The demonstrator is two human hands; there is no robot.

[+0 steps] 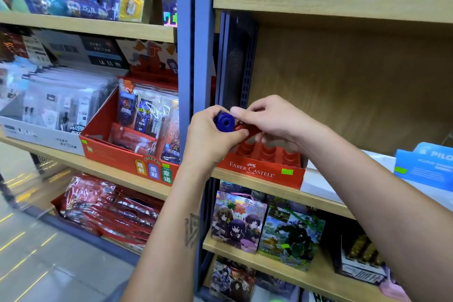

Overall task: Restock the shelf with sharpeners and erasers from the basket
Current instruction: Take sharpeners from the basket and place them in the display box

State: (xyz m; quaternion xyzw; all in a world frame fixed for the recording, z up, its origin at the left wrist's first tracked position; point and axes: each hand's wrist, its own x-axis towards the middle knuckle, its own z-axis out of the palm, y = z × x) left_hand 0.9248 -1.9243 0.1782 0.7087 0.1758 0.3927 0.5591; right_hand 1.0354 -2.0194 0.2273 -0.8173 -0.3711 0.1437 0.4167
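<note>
A person's left hand point(213, 135) grips a blue round sharpener point(224, 122), its holed face outward between thumb and curled fingers. The right hand point(272, 120) pinches a red sharpener point(246, 130) touching the blue one. Both hover just above the red Faber-Castell display tray point(263, 170) on the wooden shelf point(318, 201).

Counts taken outward from the red Faber-Castell tray point(259, 171) on the middle shelf:

- Hands above the tray: two, left hand point(210, 136) and right hand point(272, 122).
- Sharpeners held over the tray: two, one blue sharpener point(224, 122) and one red sharpener point(247, 130).
- Round moulded slots in the tray: about three show; others may be hidden.
- Blue Pilot boxes point(425, 169) right of the tray: one.
- Red display cartons point(117, 152) left of the tray: one.
- Picture boxes point(239, 222) directly below the tray: two.
</note>
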